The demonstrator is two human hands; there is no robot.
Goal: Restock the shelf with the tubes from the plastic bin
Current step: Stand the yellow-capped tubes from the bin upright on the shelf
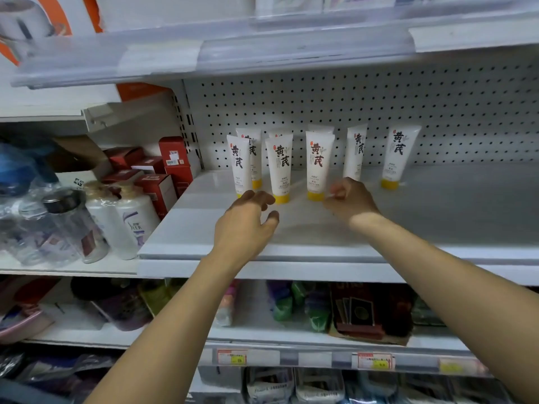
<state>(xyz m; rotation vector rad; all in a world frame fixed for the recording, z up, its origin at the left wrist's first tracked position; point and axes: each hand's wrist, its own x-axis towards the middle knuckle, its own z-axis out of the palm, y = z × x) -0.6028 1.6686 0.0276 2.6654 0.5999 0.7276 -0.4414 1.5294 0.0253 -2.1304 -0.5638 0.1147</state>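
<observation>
- Eight white tubes (318, 166) with yellow caps stand cap-down on the shelf (437, 217), gathered toward its left and middle: three pairs, one behind the other, then the turned tube (354, 153) with its print facing sideways, then the far-right tube (400, 156) standing apart
- The left hand (248, 220) hovers over the shelf just in front of the leftmost front tube (239, 166), fingers spread and loosely bent, holding nothing
- The right hand (351, 201) sits low in front of the turned tube, near the yellow cap of its left neighbour; its fingers are curled in and, as far as the motion blur lets me judge, they hold nothing
- The plastic bin is out of view, so how many tubes are left in it cannot be told
- Step in hand, as I read it: work at the row itself, placing or straightening, with no tube in either hand
- Much of the shelf to the right and in front carries nothing, so the restock looks only part done
- The next move likely calls for reaching to the plastic bin for more tubes and setting each cap-down beside the others, print forward; the turned tube would want a twist to match
- The narrow caps stand close together, so a careless brush could tip one tube into its neighbours
</observation>
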